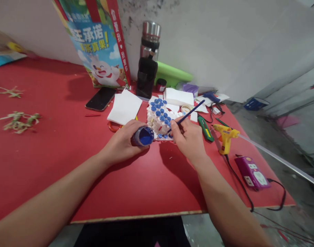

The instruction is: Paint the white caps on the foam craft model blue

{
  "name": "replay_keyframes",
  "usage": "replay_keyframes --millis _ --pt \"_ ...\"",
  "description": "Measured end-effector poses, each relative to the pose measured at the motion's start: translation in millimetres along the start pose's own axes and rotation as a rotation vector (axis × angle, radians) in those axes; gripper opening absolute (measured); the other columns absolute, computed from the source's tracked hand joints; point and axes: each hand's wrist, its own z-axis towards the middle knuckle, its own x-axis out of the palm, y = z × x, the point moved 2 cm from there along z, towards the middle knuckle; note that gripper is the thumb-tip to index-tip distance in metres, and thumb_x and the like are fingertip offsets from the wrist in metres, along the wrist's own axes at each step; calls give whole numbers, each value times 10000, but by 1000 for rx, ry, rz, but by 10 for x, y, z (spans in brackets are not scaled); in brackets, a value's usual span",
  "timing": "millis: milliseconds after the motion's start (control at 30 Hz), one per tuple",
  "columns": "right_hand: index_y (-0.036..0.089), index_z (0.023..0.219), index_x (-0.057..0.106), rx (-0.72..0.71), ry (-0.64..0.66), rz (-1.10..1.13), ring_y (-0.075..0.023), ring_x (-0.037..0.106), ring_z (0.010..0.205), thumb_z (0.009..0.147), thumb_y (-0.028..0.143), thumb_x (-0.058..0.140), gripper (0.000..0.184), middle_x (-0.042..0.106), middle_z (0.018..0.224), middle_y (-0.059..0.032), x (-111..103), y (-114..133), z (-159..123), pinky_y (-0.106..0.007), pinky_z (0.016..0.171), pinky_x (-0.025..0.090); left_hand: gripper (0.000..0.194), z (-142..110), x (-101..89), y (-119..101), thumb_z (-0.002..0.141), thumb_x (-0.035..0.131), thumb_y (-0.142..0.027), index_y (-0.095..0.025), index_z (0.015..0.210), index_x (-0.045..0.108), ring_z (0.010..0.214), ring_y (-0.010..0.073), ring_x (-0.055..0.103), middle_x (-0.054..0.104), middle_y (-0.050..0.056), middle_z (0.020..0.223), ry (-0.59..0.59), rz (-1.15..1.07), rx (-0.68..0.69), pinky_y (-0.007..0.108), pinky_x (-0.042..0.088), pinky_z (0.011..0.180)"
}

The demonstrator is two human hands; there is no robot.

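My left hand is wrapped round a small jar of blue paint, tilted so its mouth faces me. In my right hand a thin dark blue paintbrush is pinched, its tip pointing down at the craft piece. That white craft piece stands just beyond both hands, covered with small rounded bits. Several of them are blue, in a band on top and a row along the lower front edge. My right fingers hide the piece's lower right corner, and the brush tip is hard to make out.
Beyond the hands are white paper, a phone, a steel bottle and a printed bag. On the right lie a green cutter, a yellow glue gun and a purple power box with cords.
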Motion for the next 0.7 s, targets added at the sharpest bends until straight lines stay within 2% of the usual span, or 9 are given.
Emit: replay_keyframes --millis 233,700 --pt "249 912 620 -4 0 62 -158 608 523 1089 433 572 260 667 632 11 10 13 -4 -306 576 444 464 0 -2 6 894 818 -323 -223 1327 683 1190 305 723 743 97 1282 2 -5 -17 443 589 1049" --pt "250 910 623 -29 -6 8 -168 632 525 1086 418 577 247 706 634 2 8 20 -6 -317 584 458 467 1 -5 -5 891 826 -317 -229 1327 683 1193 310 724 743 97 1282 10 -3 -23 448 591 1050"
